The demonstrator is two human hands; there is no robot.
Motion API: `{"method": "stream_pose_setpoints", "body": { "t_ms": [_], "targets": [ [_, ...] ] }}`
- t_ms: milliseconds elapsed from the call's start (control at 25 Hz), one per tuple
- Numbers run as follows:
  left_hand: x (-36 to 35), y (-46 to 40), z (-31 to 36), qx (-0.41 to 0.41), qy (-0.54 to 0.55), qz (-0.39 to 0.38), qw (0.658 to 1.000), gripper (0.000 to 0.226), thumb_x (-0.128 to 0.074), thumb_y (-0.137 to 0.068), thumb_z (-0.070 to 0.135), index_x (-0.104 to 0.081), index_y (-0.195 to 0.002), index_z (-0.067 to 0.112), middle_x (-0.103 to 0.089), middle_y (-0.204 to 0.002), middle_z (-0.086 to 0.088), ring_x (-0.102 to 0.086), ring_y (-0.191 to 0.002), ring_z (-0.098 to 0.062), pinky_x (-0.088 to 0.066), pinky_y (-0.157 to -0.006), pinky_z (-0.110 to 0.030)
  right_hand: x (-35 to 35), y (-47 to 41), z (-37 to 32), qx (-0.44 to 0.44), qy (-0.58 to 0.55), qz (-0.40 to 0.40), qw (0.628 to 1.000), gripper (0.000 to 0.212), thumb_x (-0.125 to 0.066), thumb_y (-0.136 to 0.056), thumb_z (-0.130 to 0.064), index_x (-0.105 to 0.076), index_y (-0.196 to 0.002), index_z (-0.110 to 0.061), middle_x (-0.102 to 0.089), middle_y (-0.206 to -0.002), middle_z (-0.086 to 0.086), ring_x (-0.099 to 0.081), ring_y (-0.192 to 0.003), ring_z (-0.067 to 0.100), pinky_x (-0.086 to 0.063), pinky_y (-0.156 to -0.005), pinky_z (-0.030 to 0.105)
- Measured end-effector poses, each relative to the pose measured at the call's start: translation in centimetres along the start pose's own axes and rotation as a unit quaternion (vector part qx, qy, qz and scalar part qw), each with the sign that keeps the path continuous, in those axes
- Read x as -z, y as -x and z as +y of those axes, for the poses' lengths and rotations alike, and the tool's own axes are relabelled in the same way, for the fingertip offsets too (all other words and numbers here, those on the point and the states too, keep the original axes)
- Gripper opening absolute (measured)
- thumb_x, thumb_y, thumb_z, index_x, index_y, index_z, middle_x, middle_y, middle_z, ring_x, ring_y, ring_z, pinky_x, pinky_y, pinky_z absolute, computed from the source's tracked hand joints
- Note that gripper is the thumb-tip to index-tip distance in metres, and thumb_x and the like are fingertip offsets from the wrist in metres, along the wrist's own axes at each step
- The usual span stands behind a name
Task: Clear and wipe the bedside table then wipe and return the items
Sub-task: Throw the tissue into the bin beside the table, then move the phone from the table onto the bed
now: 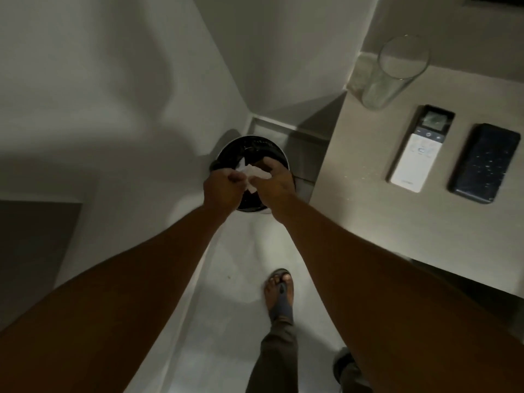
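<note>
Both bare arms reach forward and down, nearly straight, over a round black-lined waste bin (249, 148) that stands on the floor in the corner by the wall. The left hand (224, 188) is curled into a loose fist, its fingers pinched on one end of a crumpled white tissue (253, 175). The right hand (273, 180) grips the other end, fingers bent over it, so the two hands are close together with the tissue between them, right above the bin's opening.

To the right, the beige tabletop (382, 219) of the bedside table carries three things: a clear drinking glass (394, 72) near the back corner, a white remote control (419, 148) with a small dark display at its far end, and a black phone (485, 163) lying flat just beside the remote. Small pale specks dot the surface near the remote.

The floor (226, 321) is pale and smooth, the walls plain and light, the lighting dim. A sandalled foot (279, 293) stands below the arms. Writing on the remote is too small to read.
</note>
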State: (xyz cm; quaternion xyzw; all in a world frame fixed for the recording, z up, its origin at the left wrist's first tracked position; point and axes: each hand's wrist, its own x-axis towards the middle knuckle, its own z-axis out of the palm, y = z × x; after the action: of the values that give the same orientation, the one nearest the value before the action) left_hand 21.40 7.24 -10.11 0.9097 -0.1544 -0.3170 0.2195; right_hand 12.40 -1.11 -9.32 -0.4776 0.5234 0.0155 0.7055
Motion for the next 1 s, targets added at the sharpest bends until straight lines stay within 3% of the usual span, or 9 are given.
{"method": "stream_pose_setpoints", "body": {
  "t_ms": [80, 200, 280, 400, 520, 600, 760, 880, 1000],
  "targets": [
    [0.3, -1.4, -1.1, 0.02, -0.003, -0.006, 1.0, 0.02, -0.067, -0.087, 0.01, -0.076, -0.105, 0.012, -0.076, -0.11, -0.01, -0.07, -0.105, -0.027, -0.056, -0.098, -0.042, -0.5, -1.0, 0.5, -0.021, 0.0, 0.012, 1.0, 0.059, -0.063, -0.093, -0.005, -0.047, -0.146, -0.024, -0.047, -0.148, 0.009, -0.048, -0.132, 0.029, -0.045, -0.101, 0.033],
    [0.0, -1.7, -1.8, 0.014, -0.004, -0.013, 1.0, 0.017, -0.07, -0.088, 0.015, -0.077, -0.102, 0.014, -0.076, -0.106, -0.006, -0.07, -0.1, -0.021, -0.057, -0.095, -0.035, 0.1, -1.6, 1.7, -0.04, -0.007, 0.053, 0.998, 0.056, -0.061, -0.092, 0.0, -0.053, -0.141, -0.026, -0.053, -0.144, 0.008, -0.053, -0.128, 0.027, -0.049, -0.106, 0.037],
    [-0.6, -1.2, -1.2, 0.006, 0.007, -0.023, 1.0, 0.017, -0.069, -0.089, 0.013, -0.076, -0.104, 0.013, -0.075, -0.107, -0.006, -0.068, -0.101, -0.02, -0.056, -0.094, -0.032, 0.9, -1.2, 2.1, -0.022, -0.003, 0.065, 0.998, 0.051, -0.062, -0.092, -0.002, -0.058, -0.137, -0.027, -0.06, -0.137, 0.007, -0.058, -0.123, 0.025, -0.051, -0.105, 0.04],
    [-2.2, -0.3, 0.9, -0.012, 0.045, -0.04, 0.998, 0.017, -0.071, -0.09, 0.012, -0.074, -0.106, 0.009, -0.075, -0.107, -0.008, -0.069, -0.104, -0.023, -0.054, -0.102, -0.04, 3.7, -0.2, 1.6, 0.027, -0.016, 0.107, 0.994, 0.041, -0.066, -0.089, -0.002, -0.066, -0.125, -0.022, -0.069, -0.118, 0.002, -0.065, -0.111, 0.022, -0.054, -0.102, 0.039],
    [-4.6, 1.0, 5.4, -0.049, 0.048, -0.075, 0.995, 0.015, -0.067, -0.091, 0.016, -0.074, -0.104, 0.014, -0.077, -0.105, -0.008, -0.072, -0.103, -0.026, -0.056, -0.1, -0.046, 9.4, 1.9, 0.1, 0.047, -0.052, 0.169, 0.983, 0.033, -0.063, -0.092, -0.001, -0.066, -0.12, -0.019, -0.062, -0.097, -0.007, -0.061, -0.091, 0.011, -0.051, -0.083, 0.013],
    [-7.2, 3.5, 10.1, -0.075, 0.048, -0.104, 0.991, 0.01, -0.067, -0.088, 0.016, -0.072, -0.096, 0.02, -0.076, -0.103, -0.009, -0.072, -0.1, -0.03, -0.057, -0.097, -0.047, 14.9, 4.1, -0.2, 0.069, -0.05, 0.23, 0.969, 0.029, -0.064, -0.091, -0.002, -0.064, -0.116, -0.017, -0.061, -0.095, -0.008, -0.061, -0.086, 0.008, -0.045, -0.07, 0.001],
    [-13.7, 11.4, 20.4, -0.155, 0.074, -0.188, 0.967, 0.007, -0.066, -0.074, 0.022, -0.068, -0.075, 0.028, -0.075, -0.084, -0.009, -0.074, -0.089, -0.04, -0.061, -0.087, -0.053, 26.2, 10.4, 1.3, 0.094, -0.057, 0.354, 0.929, 0.043, -0.064, -0.09, 0.0, -0.059, -0.13, -0.016, -0.059, -0.128, 0.007, -0.064, -0.111, 0.019, -0.051, -0.102, 0.029],
    [-19.2, 20.2, 27.9, -0.216, 0.072, -0.295, 0.928, 0.017, -0.069, -0.084, 0.01, -0.067, -0.082, 0.027, -0.075, -0.093, -0.013, -0.074, -0.09, -0.036, -0.06, -0.089, -0.053, 34.6, 17.8, 3.7, 0.102, -0.078, 0.446, 0.886, 0.046, -0.061, -0.09, 0.0, -0.058, -0.131, -0.017, -0.056, -0.128, 0.006, -0.061, -0.104, 0.017, -0.052, -0.097, 0.031],
    [-24.0, 29.4, 33.4, -0.287, 0.047, -0.361, 0.886, 0.009, -0.069, -0.079, 0.019, -0.068, -0.081, 0.027, -0.077, -0.092, -0.012, -0.075, -0.088, -0.031, -0.061, -0.087, -0.05, 42.1, 26.0, 7.1, 0.105, -0.103, 0.553, 0.82, 0.045, -0.061, -0.087, -0.003, -0.06, -0.13, -0.017, -0.058, -0.125, 0.007, -0.062, -0.1, 0.02, -0.053, -0.093, 0.033]
  ]
}}
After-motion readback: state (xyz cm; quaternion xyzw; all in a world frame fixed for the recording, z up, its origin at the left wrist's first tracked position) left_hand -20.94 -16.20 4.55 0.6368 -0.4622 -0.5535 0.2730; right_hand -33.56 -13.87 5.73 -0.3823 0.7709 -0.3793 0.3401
